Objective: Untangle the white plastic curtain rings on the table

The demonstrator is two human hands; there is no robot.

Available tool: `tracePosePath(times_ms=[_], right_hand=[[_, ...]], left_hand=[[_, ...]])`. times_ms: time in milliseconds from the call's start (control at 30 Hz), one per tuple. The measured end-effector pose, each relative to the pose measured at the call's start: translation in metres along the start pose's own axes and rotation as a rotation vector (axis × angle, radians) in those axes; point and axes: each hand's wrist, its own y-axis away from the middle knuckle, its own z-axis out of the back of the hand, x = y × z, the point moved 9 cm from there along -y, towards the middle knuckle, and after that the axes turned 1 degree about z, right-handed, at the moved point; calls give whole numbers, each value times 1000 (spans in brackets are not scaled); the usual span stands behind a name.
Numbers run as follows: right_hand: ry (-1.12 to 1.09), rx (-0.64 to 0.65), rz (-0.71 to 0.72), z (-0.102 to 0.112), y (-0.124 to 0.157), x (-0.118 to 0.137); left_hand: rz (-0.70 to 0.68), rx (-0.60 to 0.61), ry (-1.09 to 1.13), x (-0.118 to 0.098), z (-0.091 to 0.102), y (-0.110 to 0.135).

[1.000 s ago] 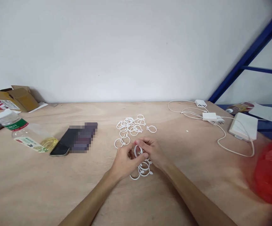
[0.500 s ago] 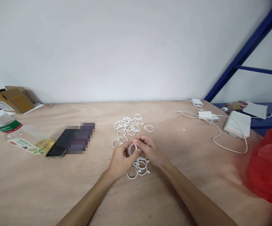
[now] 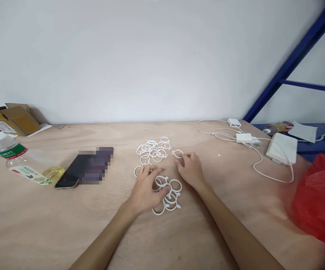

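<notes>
My left hand [image 3: 145, 187] is open, thumb and fingers apart, over the left side of a near cluster of thin white plastic rings [image 3: 173, 197] with small flat tabs. Its thumb tip overlaps one ring, and its fingertips come close to the far pile. My right hand [image 3: 191, 168] has its thumb and fingers closed at the right edge of a single white ring [image 3: 177, 152], which lies flat apart from the others. The fingers hide part of that ring. Beyond my left hand is a looser pile of similar rings [image 3: 151, 149], several of them overlapping.
On the left are a black phone [image 3: 72, 170], a clear bottle [image 3: 18, 159] lying tilted and an opened cardboard box [image 3: 20, 118]. To the right are white chargers with cables [image 3: 244, 138], a white box [image 3: 282, 148] and a red plastic bag [image 3: 318, 198].
My hands have parted. The ring they held together now lies in the near cluster. My right hand has moved forward and right to the single ring; my left hand has opened.
</notes>
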Motion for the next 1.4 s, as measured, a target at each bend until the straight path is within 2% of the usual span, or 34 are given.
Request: tracePosePath(times_ms=[133,200,267,367,433,533,700,900,1000,1133,1400], right_hand=[[-143,9,25,3,-2,4],[-348,44,-10,4,-1,11],[-674,143,-91,-2,4,21],[-1159,388,-186,-17,19,54],[-1362,523,-213,-22,31,75],[-1535,608,-279,-23,41,90],[-1575,666,-297,-21,44,93],[-1537,481,-352,-19,36,75],[-1459,490,-312,-20,36,74],[-1461,509,-258,-18,35,76],[-1529,488,-320,-23,36,72]], left_hand=[[-1,-90,83,1,8,-2],[27,-144,113,4,13,-3],[58,-196,139,8,18,-4],[97,-261,196,12,25,-4],[110,-275,256,14,27,-5],[146,-261,386,19,25,-6],[236,-206,594,29,18,-9],[64,-104,391,2,18,-7],[-4,-65,370,-10,14,-3],[-32,-37,380,-13,9,1],[-62,10,460,-16,7,1]])
